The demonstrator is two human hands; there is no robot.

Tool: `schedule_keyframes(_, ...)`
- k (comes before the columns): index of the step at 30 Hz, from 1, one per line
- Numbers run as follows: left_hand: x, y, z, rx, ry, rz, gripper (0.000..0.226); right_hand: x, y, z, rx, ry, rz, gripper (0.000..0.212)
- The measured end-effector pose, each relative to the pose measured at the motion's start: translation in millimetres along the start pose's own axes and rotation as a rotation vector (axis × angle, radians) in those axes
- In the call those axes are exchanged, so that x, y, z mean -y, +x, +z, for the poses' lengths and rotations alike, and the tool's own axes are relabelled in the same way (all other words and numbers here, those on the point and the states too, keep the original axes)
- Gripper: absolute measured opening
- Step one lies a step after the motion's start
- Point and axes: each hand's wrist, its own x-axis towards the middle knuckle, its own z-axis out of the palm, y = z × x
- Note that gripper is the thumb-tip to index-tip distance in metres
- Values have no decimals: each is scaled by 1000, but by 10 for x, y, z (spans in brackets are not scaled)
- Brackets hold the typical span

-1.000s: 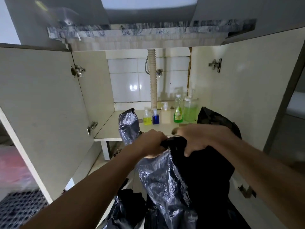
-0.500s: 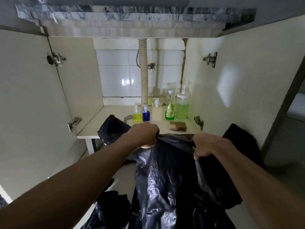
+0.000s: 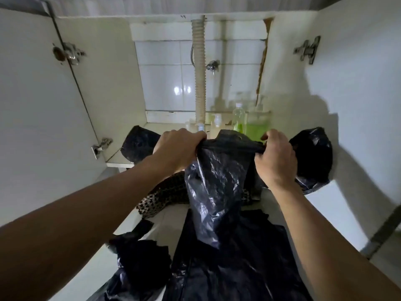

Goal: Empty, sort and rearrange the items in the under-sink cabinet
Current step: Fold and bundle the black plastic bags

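Both hands now grip the top edge of a crinkled black plastic bin bag (image 3: 217,187) at mid-frame. The left hand (image 3: 180,148) bunches the film in a closed fist. The right hand (image 3: 275,157) curls round the other end of the same edge. A short stretch of edge runs taut between them.

Change from a second ago: the hands sat close together over a bunched bag; now they stand apart, and the edge is pulled out straight. The bag hangs down in a long fold toward the bottom of the frame. The view has also tipped up and closer to the open under-sink cabinet (image 3: 108,83).

Reading: the bag is being spread or shaken flat, probably to fold it for sorting. Not yet folded.

More black bags lie about: one crumpled at lower left (image 3: 138,257), one bunched against the right-hand door at mid-right (image 3: 312,157), one on the shelf edge behind the left hand (image 3: 136,142).

A clear bottle of green liquid (image 3: 257,127) and a slimmer green bottle (image 3: 238,118) stand at the back of the shelf, right of the ribbed beige drain hose (image 3: 199,72). So the cabinet is not yet emptied.

A leopard-print cloth (image 3: 165,192) shows under the left forearm.
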Motion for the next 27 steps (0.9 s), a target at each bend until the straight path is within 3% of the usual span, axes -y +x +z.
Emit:
schedule_keyframes(3,39,-230,-44,60,50,-33,25,103,7,-118,79,-64,-98,24)
schedule_keyframes(7,-47,-647,121,352,1,-1,31,81,-329,-239,427,-329,-208,5)
schedule_keyframes(11,-296,-1185,490,718,-92,78,45,-183,-924,-235,852,-677,-341,14)
schedule_keyframes(15,-728,-1659,901,822,-96,172,52,-442,-1431,-1,1194,-896,-371,32)
schedule_keyframes(21,-1056,-2155,1524,915,-92,120,45,-872,-1916,482,1320,-935,-311,34)
schedule_keyframes(27,-1268,-2554,1774,1118,-225,31,54,-1205,-2412,689,1702,-900,-188,59)
